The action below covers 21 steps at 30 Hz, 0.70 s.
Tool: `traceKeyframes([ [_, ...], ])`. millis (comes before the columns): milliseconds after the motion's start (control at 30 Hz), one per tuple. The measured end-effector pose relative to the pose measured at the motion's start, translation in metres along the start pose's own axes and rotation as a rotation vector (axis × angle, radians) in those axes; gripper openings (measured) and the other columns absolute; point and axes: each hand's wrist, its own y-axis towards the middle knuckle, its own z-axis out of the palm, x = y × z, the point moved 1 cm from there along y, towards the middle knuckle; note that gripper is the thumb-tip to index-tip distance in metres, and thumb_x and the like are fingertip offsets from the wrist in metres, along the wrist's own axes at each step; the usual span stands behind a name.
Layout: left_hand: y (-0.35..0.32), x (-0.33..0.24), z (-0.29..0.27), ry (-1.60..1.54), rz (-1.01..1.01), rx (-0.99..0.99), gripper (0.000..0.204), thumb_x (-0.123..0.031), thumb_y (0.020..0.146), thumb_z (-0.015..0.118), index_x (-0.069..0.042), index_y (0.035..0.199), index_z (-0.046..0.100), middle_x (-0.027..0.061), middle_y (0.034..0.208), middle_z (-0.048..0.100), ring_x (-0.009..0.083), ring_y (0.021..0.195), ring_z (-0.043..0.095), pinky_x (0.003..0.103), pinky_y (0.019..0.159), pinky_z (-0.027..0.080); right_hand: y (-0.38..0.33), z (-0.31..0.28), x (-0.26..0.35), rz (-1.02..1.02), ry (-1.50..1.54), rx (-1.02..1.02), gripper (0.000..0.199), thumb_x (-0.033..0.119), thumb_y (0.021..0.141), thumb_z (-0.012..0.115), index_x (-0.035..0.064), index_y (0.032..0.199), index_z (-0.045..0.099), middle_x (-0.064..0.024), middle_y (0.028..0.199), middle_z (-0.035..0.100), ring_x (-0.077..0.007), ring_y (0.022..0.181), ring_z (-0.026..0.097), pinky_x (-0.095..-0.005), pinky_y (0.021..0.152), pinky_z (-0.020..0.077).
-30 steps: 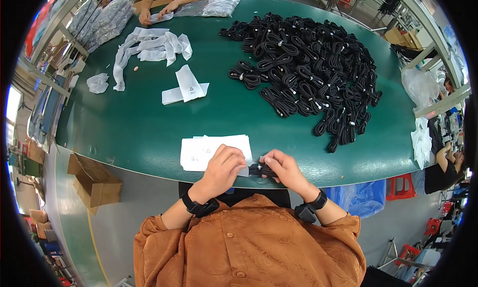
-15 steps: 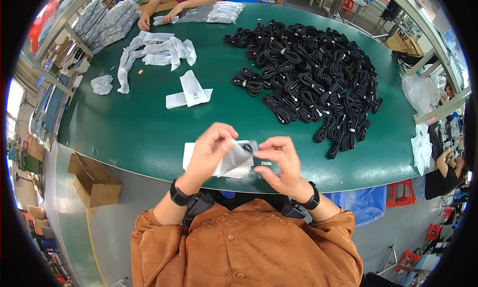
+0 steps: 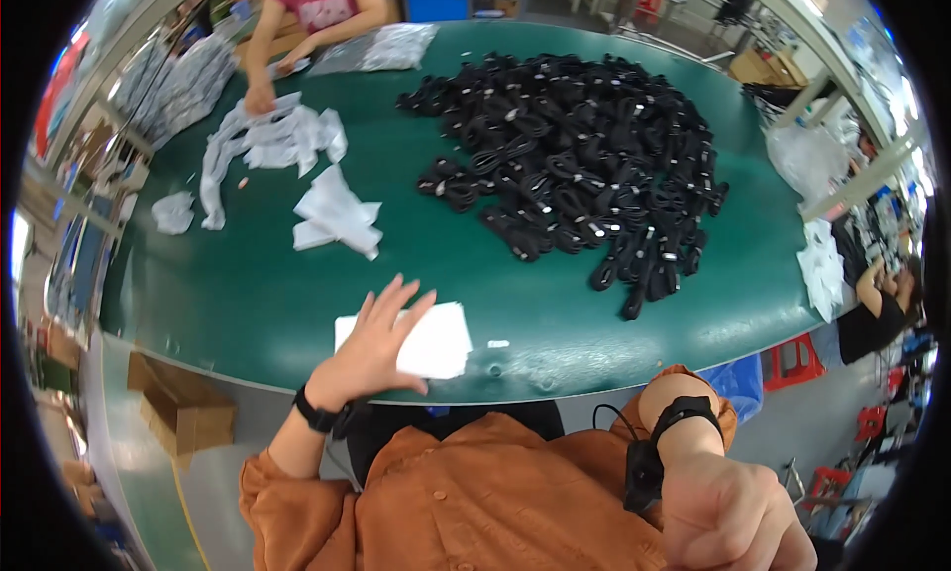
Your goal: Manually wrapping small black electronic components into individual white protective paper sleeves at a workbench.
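White sleeves [image 3: 438, 348] lie stacked along the near edge of the bench [image 3: 248, 309], presumably for easy reach. Above them the left hand [image 3: 365, 353] spreads its fingers wide, gripping nothing; the right hand [image 3: 731, 507] curls off the bench, contents untellable.

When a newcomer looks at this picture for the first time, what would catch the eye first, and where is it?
Probably the large heap of coiled black cables, spread over the middle and right of the green table. Next may come the left hand, open at the white stack near the table's front edge, and the right hand, looming large at the lower right.
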Motion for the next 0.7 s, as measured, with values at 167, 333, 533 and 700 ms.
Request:
traceKeyframes([
  [167, 0.014, -0.018, 0.010, 0.105, 0.091, 0.076, 0.106, -0.034, 0.058, 0.091, -0.009, 0.148, 0.042, 0.0168, 0.146, 0.047, 0.0377, 0.136, 0.041, 0.049, 0.112, 0.034, 0.024, -0.023, 0.027, -0.083, -0.076, 0.026, 0.031, -0.004, 0.088, 0.060, 0.0067, 0.117, 0.064, -0.0014, 0.083, 0.058, -0.0103, 0.052, 0.052, -0.0254, 0.051, 0.0328],
  [333, 0.013, -0.038, 0.005, 0.107, 0.095, 0.027, 0.098, -0.027, 0.058, 0.089, -0.008, 0.144, 0.047, 0.0124, 0.140, 0.053, 0.0343, 0.118, 0.050, 0.047, 0.101, 0.039, 0.045, -0.023, 0.054, -0.143, -0.229, 0.017, 0.032, -0.008, 0.086, 0.057, 0.0046, 0.114, 0.064, -0.0014, 0.081, 0.058, -0.0105, 0.050, 0.051, -0.0251, 0.050, 0.0319],
  [533, 0.004, -0.055, 0.006, 0.125, 0.134, -0.023, 0.096, -0.027, 0.058, 0.089, -0.007, 0.143, 0.049, 0.0104, 0.139, 0.054, 0.0328, 0.115, 0.051, 0.045, 0.099, 0.039, 0.065, -0.013, 0.089, -0.183, -0.397, 0.092, 0.028, -0.006, 0.086, 0.058, 0.0049, 0.111, 0.064, -0.0010, 0.080, 0.058, -0.0108, 0.049, 0.052, -0.0247, 0.049, 0.0316],
  [700, -0.023, -0.064, 0.009, 0.154, 0.045, -0.024, 0.095, -0.030, 0.060, 0.088, -0.008, 0.144, 0.048, 0.0101, 0.139, 0.054, 0.0325, 0.116, 0.050, 0.046, 0.098, 0.039, 0.050, -0.009, 0.107, -0.208, -0.362, 0.211, 0.026, 0.007, 0.094, 0.061, 0.0057, 0.119, 0.064, -0.0024, 0.080, 0.059, -0.0128, 0.050, 0.054, -0.0253, 0.050, 0.0351],
])
